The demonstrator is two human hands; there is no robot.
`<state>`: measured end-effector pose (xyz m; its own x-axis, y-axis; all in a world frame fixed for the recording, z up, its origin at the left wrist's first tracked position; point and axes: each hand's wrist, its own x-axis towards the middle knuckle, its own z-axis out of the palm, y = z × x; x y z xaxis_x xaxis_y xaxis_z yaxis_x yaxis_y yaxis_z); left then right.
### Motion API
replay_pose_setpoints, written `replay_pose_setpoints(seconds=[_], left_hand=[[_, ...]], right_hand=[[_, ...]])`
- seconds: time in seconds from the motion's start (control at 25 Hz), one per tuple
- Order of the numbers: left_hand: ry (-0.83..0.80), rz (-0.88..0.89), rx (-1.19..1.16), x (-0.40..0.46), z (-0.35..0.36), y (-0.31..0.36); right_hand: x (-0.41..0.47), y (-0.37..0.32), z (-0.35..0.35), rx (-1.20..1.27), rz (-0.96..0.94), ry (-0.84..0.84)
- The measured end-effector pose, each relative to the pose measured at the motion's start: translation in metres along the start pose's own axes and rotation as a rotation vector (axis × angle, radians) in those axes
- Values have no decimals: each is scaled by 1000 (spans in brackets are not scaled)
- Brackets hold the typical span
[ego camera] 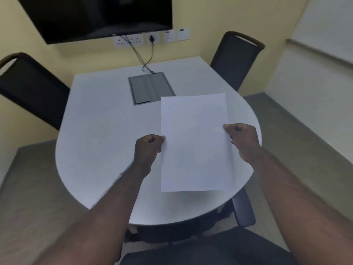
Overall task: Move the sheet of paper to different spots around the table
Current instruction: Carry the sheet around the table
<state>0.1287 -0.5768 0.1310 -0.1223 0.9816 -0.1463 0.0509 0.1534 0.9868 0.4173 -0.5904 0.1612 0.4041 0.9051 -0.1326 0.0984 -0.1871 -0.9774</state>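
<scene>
A blank white sheet of paper [195, 142] is held flat above the right half of the white table [99, 134], casting a soft shadow below its near edge. My left hand [148, 150] pinches the sheet's left edge about halfway down. My right hand [243, 140] pinches the right edge slightly farther up. Both hands have thumbs on top and fingers curled under the paper. The sheet's far left corner overlaps the view of the grey panel.
A grey cable panel [150, 87] sits in the table's far middle, with black cables [146, 56] running up to wall sockets under a dark screen [95, 16]. Black chairs stand at the left [30, 87], far right [236, 58] and near edge [243, 209].
</scene>
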Motion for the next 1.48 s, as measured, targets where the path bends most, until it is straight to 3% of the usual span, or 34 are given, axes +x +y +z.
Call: replay_pose_setpoints(seconds=[0.4,0.84,1.48], left_hand=[[227,-93,113,42,-24,-81],[288,-271,240,63,-20,-178],[326,-291,426,65,-17,-196]], right_hand=[[78,77,82,-124,37,-240],[100,190,123,-275,122,-210],[101,210,135,-439,68,-148]])
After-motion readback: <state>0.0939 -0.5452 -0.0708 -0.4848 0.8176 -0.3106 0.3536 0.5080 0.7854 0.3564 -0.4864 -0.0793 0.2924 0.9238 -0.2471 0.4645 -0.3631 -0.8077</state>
